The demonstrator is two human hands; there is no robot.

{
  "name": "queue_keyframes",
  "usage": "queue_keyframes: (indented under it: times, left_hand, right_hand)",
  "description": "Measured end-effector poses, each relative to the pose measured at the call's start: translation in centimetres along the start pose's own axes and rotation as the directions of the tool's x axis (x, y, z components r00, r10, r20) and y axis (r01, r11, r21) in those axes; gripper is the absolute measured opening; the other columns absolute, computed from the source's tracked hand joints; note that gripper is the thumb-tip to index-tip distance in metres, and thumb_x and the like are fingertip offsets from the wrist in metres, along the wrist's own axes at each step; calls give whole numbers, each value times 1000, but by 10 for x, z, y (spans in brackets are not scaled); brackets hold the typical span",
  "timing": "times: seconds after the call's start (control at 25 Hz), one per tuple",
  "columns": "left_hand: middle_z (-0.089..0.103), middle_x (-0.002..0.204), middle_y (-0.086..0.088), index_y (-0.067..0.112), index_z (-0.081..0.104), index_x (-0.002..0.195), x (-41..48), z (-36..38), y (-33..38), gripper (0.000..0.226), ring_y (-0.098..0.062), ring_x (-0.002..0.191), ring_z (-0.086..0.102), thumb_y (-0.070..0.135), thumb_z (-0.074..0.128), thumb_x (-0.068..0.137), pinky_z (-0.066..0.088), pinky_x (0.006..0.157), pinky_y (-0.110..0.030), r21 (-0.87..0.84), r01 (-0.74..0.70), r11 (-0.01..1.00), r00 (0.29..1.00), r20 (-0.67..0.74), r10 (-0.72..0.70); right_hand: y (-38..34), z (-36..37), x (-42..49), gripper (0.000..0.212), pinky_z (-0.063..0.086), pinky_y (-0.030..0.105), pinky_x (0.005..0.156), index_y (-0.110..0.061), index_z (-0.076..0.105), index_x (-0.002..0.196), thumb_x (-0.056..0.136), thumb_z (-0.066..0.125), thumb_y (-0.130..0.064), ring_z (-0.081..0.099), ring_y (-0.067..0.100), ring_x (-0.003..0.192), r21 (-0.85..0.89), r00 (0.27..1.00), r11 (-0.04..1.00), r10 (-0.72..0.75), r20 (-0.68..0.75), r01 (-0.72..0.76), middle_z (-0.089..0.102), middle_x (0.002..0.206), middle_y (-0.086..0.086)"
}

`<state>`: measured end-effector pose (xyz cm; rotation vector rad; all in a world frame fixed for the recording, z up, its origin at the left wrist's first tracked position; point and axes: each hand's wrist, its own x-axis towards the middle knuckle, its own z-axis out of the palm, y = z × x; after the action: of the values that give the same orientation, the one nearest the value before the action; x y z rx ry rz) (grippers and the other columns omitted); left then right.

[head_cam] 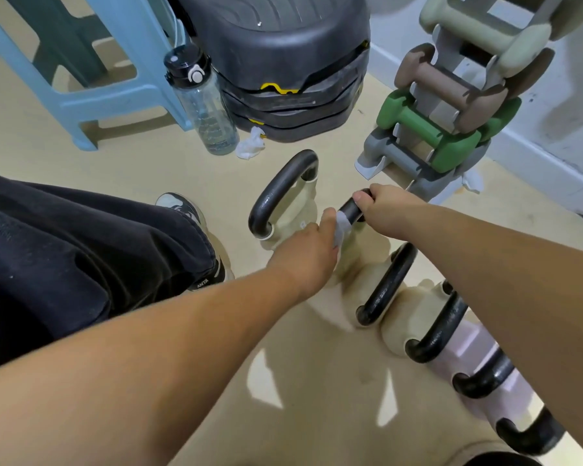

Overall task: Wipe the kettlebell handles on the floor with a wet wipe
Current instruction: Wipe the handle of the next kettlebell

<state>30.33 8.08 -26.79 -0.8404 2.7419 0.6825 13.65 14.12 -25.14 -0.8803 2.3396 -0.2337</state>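
The kettlebells are standing in a row on the floor (300, 391), cream bodies under black loop handles, and they are looking heavy and rigid, so you are not needing to fear tipping them while you rub. Your right hand (389, 213) is curling round the second kettlebell's handle (352, 210) to steady it, which is the sensible place to hold. Your left hand (312, 245) is pinching the wet wipe (343, 228), soft and limp, against the bar's near end.
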Motion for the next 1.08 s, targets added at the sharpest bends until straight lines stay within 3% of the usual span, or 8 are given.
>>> queue_keyframes:
  times: [0.16, 0.28, 0.4, 0.48, 0.6, 0.84, 0.96, 1.08]
  left_hand:
    - [50, 79, -3, 14, 34, 119, 22, -21, 25, 20, -31, 83, 65, 18, 43, 101, 49, 63, -39, 175, 79, 981, 993, 68, -92]
    - [56, 105, -6, 17, 35, 135, 8, 5, 19, 39, -29, 97, 63, 20, 48, 99, 49, 68, -38, -42, 131, 991, 989, -64, -133]
    - [42, 133, -5, 30, 8, 157, -43, 39, -9, 71, -26, 114, 46, 23, 48, 99, 47, 83, -39, -169, 73, 983, 986, -133, -96]
    - [41, 133, -5, 28, 2, 159, -40, 43, -14, 72, -27, 112, 47, 24, 44, 101, 43, 81, -37, -106, 98, 989, 978, -171, -115]
    - [49, 121, -10, 17, 16, 153, -4, 23, 9, 60, -31, 101, 57, 23, 46, 101, 39, 68, -37, 105, 119, 987, 977, -190, -97]
    - [52, 117, -10, 14, 34, 139, 81, -12, 59, 48, -34, 110, 59, 17, 52, 94, 39, 72, -38, 139, 131, 982, 981, 124, -149]
    - [48, 123, -11, 16, 29, 148, 74, -3, 64, 60, -33, 109, 57, 14, 53, 93, 38, 68, -37, 249, 47, 967, 999, -25, -43]
    - [37, 135, -16, 16, 1, 159, 41, 6, 50, 83, -33, 107, 49, 13, 49, 92, 37, 66, -38, 439, -58, 897, 990, -90, 109]
  right_hand:
    - [-1, -1, -3, 49, 37, 35, 74, -11, 54, 124, 104, 30, -49, 55, 29, 98, 53, 999, 998, 35, 4, -35, 61, 111, 12]
    - [2, -5, -7, 51, 37, 35, 78, -12, 54, 128, 103, 34, -52, 53, 27, 98, 110, 999, 993, 43, 19, -44, 61, 112, 8]
    - [3, -11, -11, 53, 36, 33, 81, -13, 54, 131, 102, 38, -54, 49, 24, 96, 137, 999, 990, 33, 39, -38, 55, 107, 3]
    - [3, -12, -12, 53, 38, 34, 82, -13, 55, 131, 101, 39, -55, 50, 25, 96, 161, 999, 986, 24, 44, -31, 57, 111, 5]
    - [4, -13, -12, 53, 44, 37, 86, -14, 57, 130, 100, 41, -55, 55, 27, 102, 192, 999, 981, 33, 42, -41, 61, 120, 8]
    - [0, -20, -1, 31, 45, 30, 90, -11, 56, 115, 101, 34, -29, 54, 26, 105, 312, 979, 929, 172, 112, -199, 60, 122, 7]
    - [7, -15, -5, 45, 51, 40, 94, -12, 59, 121, 96, 36, -41, 63, 28, 106, 520, 952, 798, 269, 146, -305, 67, 120, 7]
    - [6, -19, -8, 44, 46, 47, 105, 0, 53, 135, 105, 35, -27, 56, 34, 121, 540, 970, 806, 200, 141, -245, 59, 131, 19]
